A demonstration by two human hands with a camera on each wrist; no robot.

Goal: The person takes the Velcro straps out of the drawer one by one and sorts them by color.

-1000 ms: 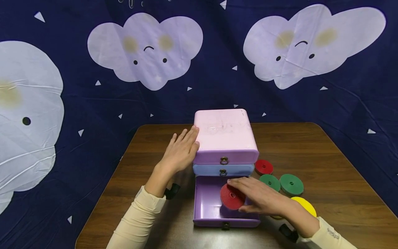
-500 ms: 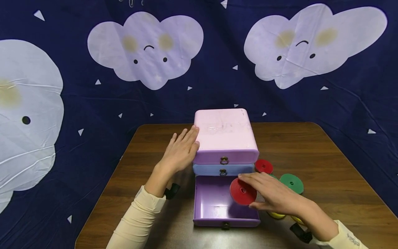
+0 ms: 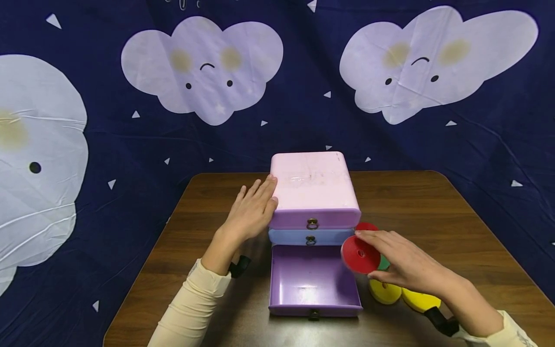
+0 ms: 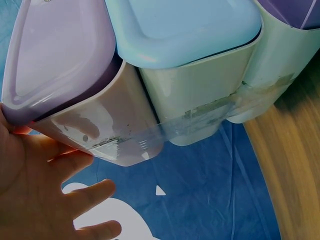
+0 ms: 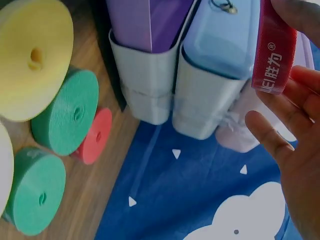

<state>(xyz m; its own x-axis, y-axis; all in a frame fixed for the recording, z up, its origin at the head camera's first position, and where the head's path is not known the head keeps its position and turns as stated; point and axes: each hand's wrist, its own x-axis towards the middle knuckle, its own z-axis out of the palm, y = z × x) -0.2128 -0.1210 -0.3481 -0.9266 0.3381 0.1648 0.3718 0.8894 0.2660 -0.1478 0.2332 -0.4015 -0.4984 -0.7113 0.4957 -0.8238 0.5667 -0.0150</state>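
A small three-tier drawer unit point(image 3: 314, 180) with a pale pink top stands on the table. Its purple bottom drawer point(image 3: 312, 284) is pulled out, and nothing shows inside. My left hand point(image 3: 251, 209) rests with straight, spread fingers against the unit's left side, fingertips at the top edge. To the right of the open drawer, my right hand point(image 3: 407, 260) holds a red roll of tape point(image 3: 360, 254) between thumb and fingers, raised above the table. White lettering shows on the edge of this red roll point(image 5: 274, 55) in the right wrist view.
Right of the unit lie two yellow rolls point(image 3: 385, 292), two green rolls point(image 5: 67, 112) and another red roll point(image 5: 95, 135), partly hidden by my right hand in the head view. The wooden table point(image 3: 451, 217) ends before a dark blue cloud-printed cloth point(image 3: 303, 48).
My right hand has carried the red roll from over the open drawer to the right, past its side. My left hand and the drawer unit have stayed put.
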